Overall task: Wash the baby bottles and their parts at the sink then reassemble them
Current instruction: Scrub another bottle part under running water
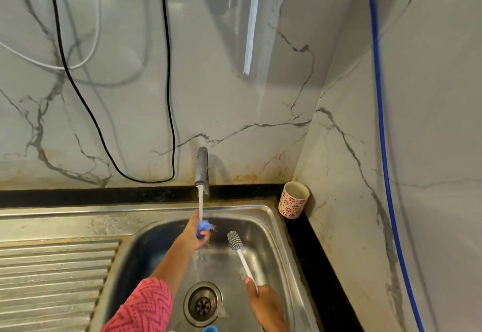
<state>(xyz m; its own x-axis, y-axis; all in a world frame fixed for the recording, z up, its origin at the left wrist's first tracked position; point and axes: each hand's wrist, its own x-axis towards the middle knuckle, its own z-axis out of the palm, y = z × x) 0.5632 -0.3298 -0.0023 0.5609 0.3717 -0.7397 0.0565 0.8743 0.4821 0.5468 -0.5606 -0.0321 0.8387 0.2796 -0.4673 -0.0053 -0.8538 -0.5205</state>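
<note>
Water runs from the steel tap (202, 170) into the steel sink (271, 227). My left hand (194, 232) grips a small blue bottle part (203, 228) directly under the stream. My right hand (263, 303) holds the white handle of a bottle brush (236, 241), whose grey bristled head points up and away, to the right of the stream and apart from the blue part. A blue object (210, 328) shows at the bottom edge, and something blue (156, 258) lies in the basin behind my left arm, mostly hidden.
The drain (203, 304) sits in the basin between my arms. A ribbed drainboard (52, 279) lies to the left. A red-patterned cup (293, 200) stands in the back right corner on the black counter. Black cable (169, 97) and blue hose (380, 123) hang on the marble walls.
</note>
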